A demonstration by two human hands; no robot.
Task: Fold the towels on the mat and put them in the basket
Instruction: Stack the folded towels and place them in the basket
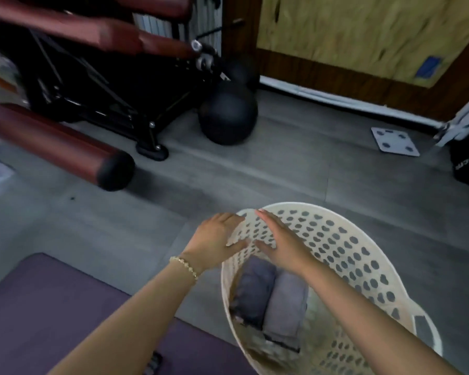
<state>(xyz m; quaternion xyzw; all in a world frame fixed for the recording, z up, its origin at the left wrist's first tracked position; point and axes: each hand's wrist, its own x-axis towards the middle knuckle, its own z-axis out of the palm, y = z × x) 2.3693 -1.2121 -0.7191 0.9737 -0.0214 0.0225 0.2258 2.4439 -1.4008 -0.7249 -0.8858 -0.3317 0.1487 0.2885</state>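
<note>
While left hand [217, 239] touches basket [295, 205], right hand [280, 240] fingers [269, 219] lie straight.

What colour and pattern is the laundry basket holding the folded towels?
It's a cream plastic basket, its walls perforated with heart-like holes; head view.

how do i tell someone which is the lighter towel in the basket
Find the cream perforated basket on the grey floor, lower right of the view. Two folded towels lie side by side at its bottom. The lighter towel is the right-hand one, pale grey, against the darker towel on its left.
</note>
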